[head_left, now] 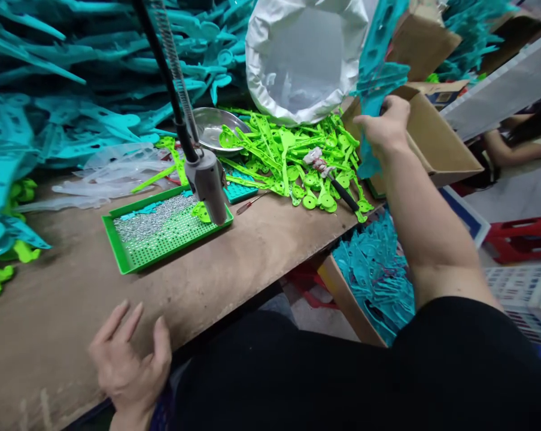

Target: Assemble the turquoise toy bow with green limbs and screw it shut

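Holding teal plastic beside the bag, the right hand has its grip around it; the left hand, grip slack, holds nothing by the worktop. Careful handling should clear the bag's rim.

I'm on 1 cam, head-mtd on the wearer, looking fwd & down at the tabletop from just above its near edge. That edge cuts diag. thru my view, lower L to mid-R, & the pic's squeezed in ht. Wearer's black top sits v. close, filling much of the bottom; R arm runs out fr. there twd the tabletop's R end. Far edge is blocked by piled teal parts; floor shows past the R end.
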Demonstrator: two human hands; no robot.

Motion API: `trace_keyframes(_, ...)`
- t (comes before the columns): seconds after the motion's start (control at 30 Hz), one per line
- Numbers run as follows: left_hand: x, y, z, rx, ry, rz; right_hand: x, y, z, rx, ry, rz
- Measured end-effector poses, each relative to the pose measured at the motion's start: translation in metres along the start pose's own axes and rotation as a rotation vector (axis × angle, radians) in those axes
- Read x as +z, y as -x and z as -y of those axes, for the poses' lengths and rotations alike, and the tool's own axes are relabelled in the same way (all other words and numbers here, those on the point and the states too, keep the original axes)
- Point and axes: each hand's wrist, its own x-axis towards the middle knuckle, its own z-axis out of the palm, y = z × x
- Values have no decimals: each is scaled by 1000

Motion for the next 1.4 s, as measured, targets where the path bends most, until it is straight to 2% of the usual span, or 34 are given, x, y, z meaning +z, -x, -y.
trace_keyframes(0.03, 1, -7, -7, 55, 50, 16, -6, 14, 6, 115, -99, -40)
trace_keyframes(0.07, 4, -15, -15, 109, 110, 38, -12, 30, 14, 158, -219, -27)
trace_keyframes(0.13, 11, -31, -32, 200, 251, 92, -24, 67, 32, 198, -466, 56)
trace_keyframes(0.23, 24, -52, -61, 301, 432, 179, -39, 125, 58, 148, -801, 244)
trace_keyframes(0.3, 30, -64, -78, 320, 530, 231, -45, 162, 70, 141, -873, 402)
trace_keyframes(0.37, 36, -75, -93, 321, 630, 270, -46, 193, 78, 197, -921, 548)
trace_keyframes(0.53, 53, -103, -112, 374, 910, 379, -25, 251, 91, 401, -1055, 905)
trace_keyframes(0.63, 67, -108, -110, 342, 1140, 590, -11, 270, 100, 440, -1165, 1040)
trace_keyframes(0.7, 73, -105, -106, 304, 1277, 773, -9, 275, 105, 412, -1208, 1084)
trace_keyframes(0.77, 75, -102, -106, 265, 1369, 880, -15, 273, 109, 365, -1230, 1088)
trace_keyframes(0.87, 73, -103, -113, 241, 1369, 865, -31, 262, 113, 304, -1194, 968)
trace_keyframes(0.97, 66, -108, -122, 223, 1211, 835, -39, 254, 114, 269, -1129, 715)
trace_keyframes(1.07, 59, -112, -121, 83, 1190, 837, -27, 259, 113, 326, -1161, 557)
trace_keyframes(1.13, 57, -113, -114, -98, 1253, 801, -10, 268, 111, 396, -1210, 583)
trace_keyframes(1.2, 56, -112, -104, -286, 1315, 766, 9, 280, 111, 438, -1251, 653)
trace_keyframes(1.27, 57, -109, -95, -438, 1392, 809, 24, 292, 113, 457, -1280, 773)
trace_keyframes(1.4, 61, -91, -90, -637, 1675, 1106, 39, 306, 118, 525, -1281, 1019)
